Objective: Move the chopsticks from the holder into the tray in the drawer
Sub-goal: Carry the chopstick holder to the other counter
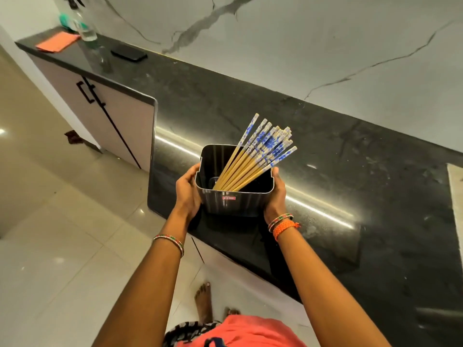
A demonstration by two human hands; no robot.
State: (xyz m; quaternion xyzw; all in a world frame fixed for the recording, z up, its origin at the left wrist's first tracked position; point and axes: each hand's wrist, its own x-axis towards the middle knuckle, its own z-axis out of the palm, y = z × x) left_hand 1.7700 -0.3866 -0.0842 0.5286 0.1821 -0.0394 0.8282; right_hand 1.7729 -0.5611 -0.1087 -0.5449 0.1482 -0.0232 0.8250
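Observation:
A black square holder [233,202] stands near the front edge of the dark stone counter [325,171]. Several wooden chopsticks [253,161] with blue-and-white patterned tops lean in it toward the upper right. My left hand [188,194] grips the holder's left side and my right hand [275,196] grips its right side. No drawer or tray is in view.
At the counter's far left end lie an orange cloth [57,41], a clear spray bottle [84,23] and a black phone [129,55]. A white cabinet with black handles [105,113] stands below. A marble wall rises behind the counter. My bare feet stand on the tiled floor.

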